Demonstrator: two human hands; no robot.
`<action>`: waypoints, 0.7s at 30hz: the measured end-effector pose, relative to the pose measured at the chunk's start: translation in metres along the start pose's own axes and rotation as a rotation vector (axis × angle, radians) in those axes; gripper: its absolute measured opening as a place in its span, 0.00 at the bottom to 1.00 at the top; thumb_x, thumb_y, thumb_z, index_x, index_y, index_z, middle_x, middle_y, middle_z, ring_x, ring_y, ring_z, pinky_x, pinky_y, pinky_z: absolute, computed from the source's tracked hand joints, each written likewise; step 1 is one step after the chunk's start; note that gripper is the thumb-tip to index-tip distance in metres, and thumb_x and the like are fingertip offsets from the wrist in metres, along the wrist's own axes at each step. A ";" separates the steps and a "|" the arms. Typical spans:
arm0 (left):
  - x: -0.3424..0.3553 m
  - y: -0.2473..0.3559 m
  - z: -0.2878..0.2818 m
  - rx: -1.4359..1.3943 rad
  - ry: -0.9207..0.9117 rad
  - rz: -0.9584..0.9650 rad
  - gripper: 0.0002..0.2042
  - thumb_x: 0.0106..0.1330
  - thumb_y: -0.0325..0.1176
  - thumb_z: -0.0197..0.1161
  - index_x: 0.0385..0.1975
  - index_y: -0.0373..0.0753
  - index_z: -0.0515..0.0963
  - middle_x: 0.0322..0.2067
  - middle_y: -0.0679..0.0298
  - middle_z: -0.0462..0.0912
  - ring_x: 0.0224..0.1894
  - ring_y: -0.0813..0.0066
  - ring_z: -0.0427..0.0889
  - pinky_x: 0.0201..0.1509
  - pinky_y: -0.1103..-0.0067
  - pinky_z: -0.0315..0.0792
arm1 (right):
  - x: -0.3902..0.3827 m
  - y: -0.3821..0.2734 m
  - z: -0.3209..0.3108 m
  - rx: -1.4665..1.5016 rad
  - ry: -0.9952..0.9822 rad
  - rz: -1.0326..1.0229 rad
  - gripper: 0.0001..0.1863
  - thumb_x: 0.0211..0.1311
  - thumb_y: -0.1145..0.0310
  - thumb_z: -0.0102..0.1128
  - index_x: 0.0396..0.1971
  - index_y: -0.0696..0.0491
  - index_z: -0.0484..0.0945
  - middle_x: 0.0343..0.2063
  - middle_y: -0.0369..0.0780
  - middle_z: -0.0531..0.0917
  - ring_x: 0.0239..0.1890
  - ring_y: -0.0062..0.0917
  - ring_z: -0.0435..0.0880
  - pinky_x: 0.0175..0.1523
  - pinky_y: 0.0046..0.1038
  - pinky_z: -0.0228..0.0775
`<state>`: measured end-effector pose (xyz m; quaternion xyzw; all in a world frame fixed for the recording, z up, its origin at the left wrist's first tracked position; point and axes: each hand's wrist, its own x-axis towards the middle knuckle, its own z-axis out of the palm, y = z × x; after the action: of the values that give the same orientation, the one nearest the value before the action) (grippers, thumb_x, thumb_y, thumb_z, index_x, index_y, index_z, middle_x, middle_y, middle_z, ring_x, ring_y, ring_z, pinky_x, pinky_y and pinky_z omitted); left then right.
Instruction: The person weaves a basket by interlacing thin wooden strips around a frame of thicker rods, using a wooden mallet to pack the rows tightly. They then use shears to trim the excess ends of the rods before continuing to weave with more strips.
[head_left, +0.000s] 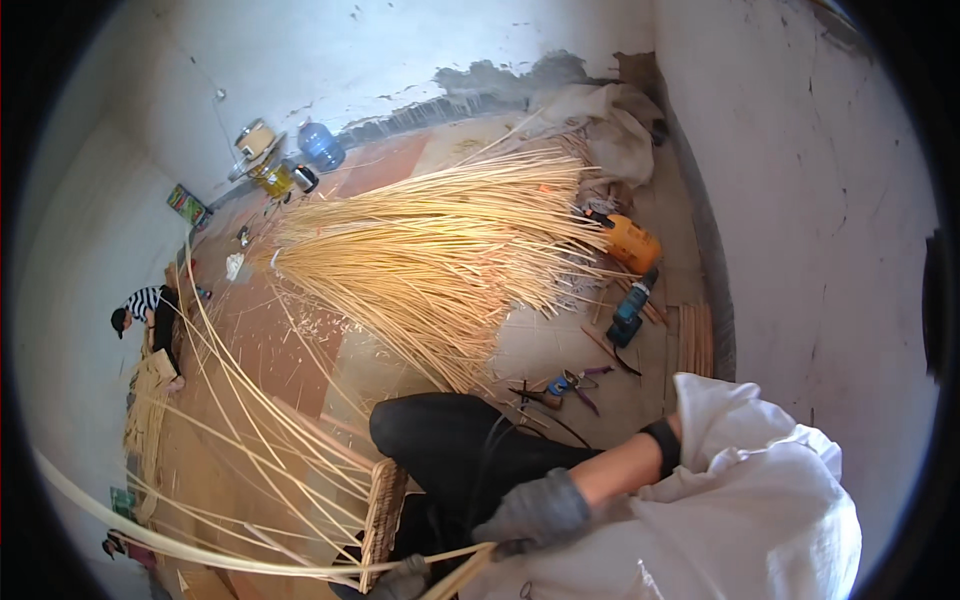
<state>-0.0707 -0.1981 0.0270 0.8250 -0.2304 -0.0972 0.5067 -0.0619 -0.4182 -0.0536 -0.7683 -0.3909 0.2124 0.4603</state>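
Note:
My right hand (530,515), in a grey glove, is closed on pale cane strips (455,580) at the lower middle. My left hand (405,578), also gloved and partly cut off by the bottom edge, grips a strip beside a woven cane piece (382,515). The piece stands against my dark-clad leg (430,430), with long loose strips (250,400) arching out from it to the left. A white cloth or garment (740,510) covers the lower right around my forearm.
A large cane bundle (420,250) fans across the floor. Beside it lie an orange tool (630,245), a drill (632,308) and cutters (585,390). A water jug (322,146) stands by the back wall. A co-worker (150,320) bends at the left; another person (130,550) appears lower left.

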 end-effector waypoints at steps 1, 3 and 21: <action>0.002 -0.002 -0.002 0.113 -0.036 -0.022 0.26 0.57 0.47 0.61 0.50 0.36 0.68 0.36 0.54 0.79 0.33 0.66 0.80 0.36 0.74 0.74 | 0.011 0.001 -0.004 -0.023 -0.005 -0.015 0.12 0.56 0.65 0.53 0.34 0.57 0.69 0.23 0.45 0.79 0.29 0.41 0.81 0.30 0.37 0.71; 0.003 -0.002 -0.002 0.302 -0.103 -0.025 0.23 0.58 0.46 0.61 0.48 0.37 0.70 0.34 0.55 0.79 0.31 0.66 0.80 0.35 0.74 0.74 | 0.032 0.003 -0.008 -0.134 -0.044 -0.010 0.11 0.56 0.65 0.52 0.34 0.56 0.70 0.22 0.44 0.79 0.27 0.41 0.81 0.29 0.37 0.72; 0.038 -0.148 -0.012 0.126 0.360 -0.755 0.14 0.65 0.46 0.54 0.24 0.45 0.76 0.16 0.69 0.73 0.14 0.77 0.70 0.14 0.82 0.60 | -0.119 0.352 -0.227 -0.020 1.597 1.160 0.43 0.47 0.35 0.50 0.52 0.59 0.69 0.51 0.53 0.72 0.53 0.42 0.72 0.57 0.37 0.63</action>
<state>0.0087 -0.1504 -0.0949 0.8847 0.1749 -0.1161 0.4163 0.1646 -0.7314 -0.2545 -0.7623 0.4703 -0.1791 0.4071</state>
